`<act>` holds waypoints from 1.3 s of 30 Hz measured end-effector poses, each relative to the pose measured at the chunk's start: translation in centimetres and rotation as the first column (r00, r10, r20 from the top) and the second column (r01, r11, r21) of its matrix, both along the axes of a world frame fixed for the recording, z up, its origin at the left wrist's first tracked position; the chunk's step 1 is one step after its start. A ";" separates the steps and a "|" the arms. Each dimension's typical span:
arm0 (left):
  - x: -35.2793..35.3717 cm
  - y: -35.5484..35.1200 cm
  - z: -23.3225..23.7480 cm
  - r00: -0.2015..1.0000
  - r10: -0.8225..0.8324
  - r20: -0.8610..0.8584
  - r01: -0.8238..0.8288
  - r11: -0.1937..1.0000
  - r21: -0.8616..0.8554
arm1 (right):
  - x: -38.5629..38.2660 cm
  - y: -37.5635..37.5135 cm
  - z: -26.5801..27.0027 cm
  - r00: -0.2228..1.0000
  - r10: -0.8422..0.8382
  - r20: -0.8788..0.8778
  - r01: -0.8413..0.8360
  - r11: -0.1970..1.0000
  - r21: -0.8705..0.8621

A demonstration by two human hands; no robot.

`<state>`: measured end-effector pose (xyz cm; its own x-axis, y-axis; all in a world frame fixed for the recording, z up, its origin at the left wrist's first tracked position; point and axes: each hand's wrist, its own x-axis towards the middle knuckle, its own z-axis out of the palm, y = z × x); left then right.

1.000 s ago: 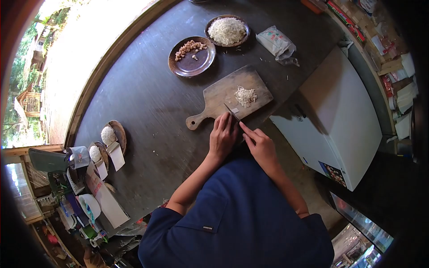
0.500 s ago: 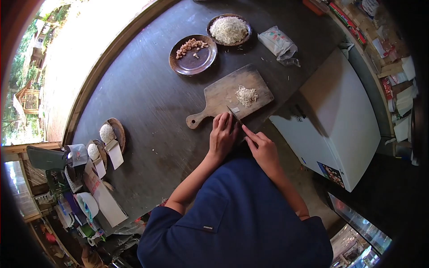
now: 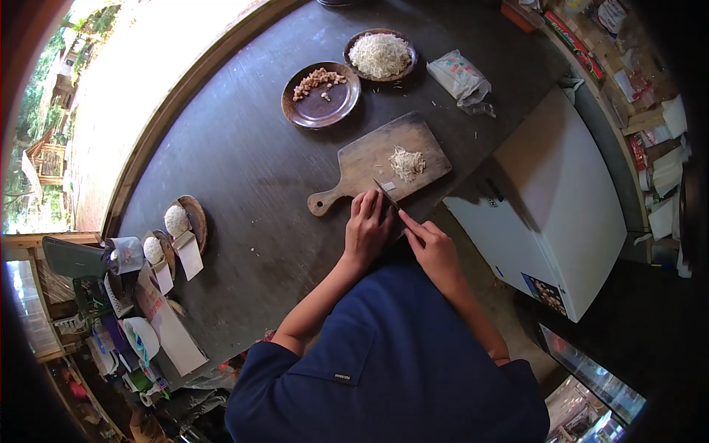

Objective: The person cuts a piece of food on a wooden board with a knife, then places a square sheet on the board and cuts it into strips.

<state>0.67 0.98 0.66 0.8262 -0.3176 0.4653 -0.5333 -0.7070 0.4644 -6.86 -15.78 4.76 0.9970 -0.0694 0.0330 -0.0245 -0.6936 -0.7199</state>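
Observation:
A wooden cutting board (image 3: 362, 166) with a handle lies on the dark table, and a small heap of pale thin strips (image 3: 407, 163) rests on it. My right hand (image 3: 432, 247) is closed round the handle of a knife (image 3: 387, 195), whose blade lies over the board's near edge. Beside the blade is a small pale flat piece (image 3: 390, 187). My left hand (image 3: 366, 227) has its fingers bent and pressed together at the near edge, just left of the blade. Whatever is under those fingertips is hidden.
Beyond the board stand a brown plate (image 3: 320, 114) of small pinkish-brown chunks and a bowl (image 3: 410, 68) heaped with white shreds. A plastic packet (image 3: 459, 77) lies to their right. A white chest (image 3: 550, 199) adjoins the table; boxes (image 3: 171, 325) and dishes (image 3: 198, 221) sit left.
The view has shifted slightly, so the board and plates appear a little lower. Both hands and the knife keep nearly the same place on the board.

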 end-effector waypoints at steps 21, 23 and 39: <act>0.1 0.4 0.1 1.000 -0.009 -0.015 0.009 1.000 -0.022 | 0.1 0.3 0.4 1.000 0.007 -0.021 -0.007 1.000 -0.024; 0.0 0.4 0.1 1.000 -0.013 -0.012 0.013 1.000 -0.022 | 0.5 0.5 0.6 1.000 0.012 -0.015 -0.012 1.000 -0.006; -0.2 0.5 0.1 1.000 -0.002 -0.009 0.002 1.000 0.002 | 0.0 0.2 1.1 0.999 0.034 -0.016 -0.034 0.999 -0.006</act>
<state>0.49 1.46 0.77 0.8297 -0.3208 0.4569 -0.5308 -0.7068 0.4676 -6.89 -15.58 5.83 0.9992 -0.0354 0.0175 -0.0122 -0.6990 -0.7150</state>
